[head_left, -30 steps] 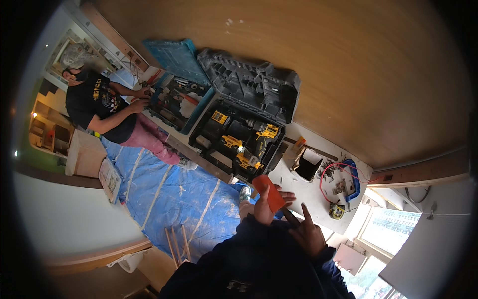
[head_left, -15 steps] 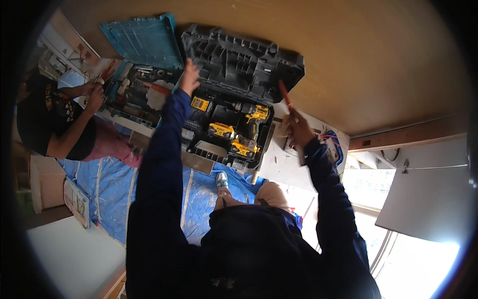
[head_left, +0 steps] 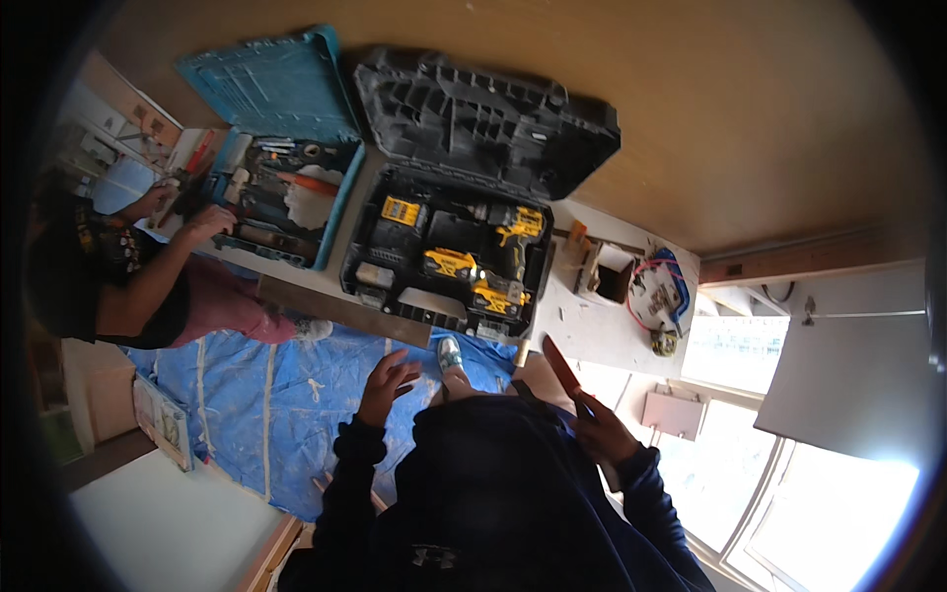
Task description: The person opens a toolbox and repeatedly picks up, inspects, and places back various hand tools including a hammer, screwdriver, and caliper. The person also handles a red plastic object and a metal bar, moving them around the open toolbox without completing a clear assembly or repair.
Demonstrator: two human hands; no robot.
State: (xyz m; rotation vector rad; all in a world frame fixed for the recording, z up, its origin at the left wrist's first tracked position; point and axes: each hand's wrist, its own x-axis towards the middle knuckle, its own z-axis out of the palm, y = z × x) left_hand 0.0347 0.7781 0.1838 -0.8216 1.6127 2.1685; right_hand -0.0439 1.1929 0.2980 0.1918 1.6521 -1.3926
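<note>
Close to my body on the right, my right hand (head_left: 600, 430) is closed round the dark end of a long, flat red tool (head_left: 560, 367). The tool points up and away; its exact kind does not show. My left hand (head_left: 387, 388) hangs over the blue floor sheet with its fingers apart and nothing in it. Ahead of both hands lies an open black drill case (head_left: 345, 271) on the bench. Inside it are a yellow and black cordless drill (head_left: 519, 229), a yellow charger (head_left: 402, 211), and yellow battery-powered pieces (head_left: 449, 262).
Left of the drill case stands an open teal toolbox (head_left: 330, 222) with hand tools; a co-worker's hand (head_left: 209, 223) reaches over it. On the bench's right are an open-topped box (head_left: 605, 274), a blue-and-red item (head_left: 673, 286) and a tape measure (head_left: 665, 342). A blue sheet (head_left: 237, 395) covers the floor.
Both my hands have come back from the cases toward my body, the right one still with the red tool. The co-worker's hand has moved over the teal toolbox.
</note>
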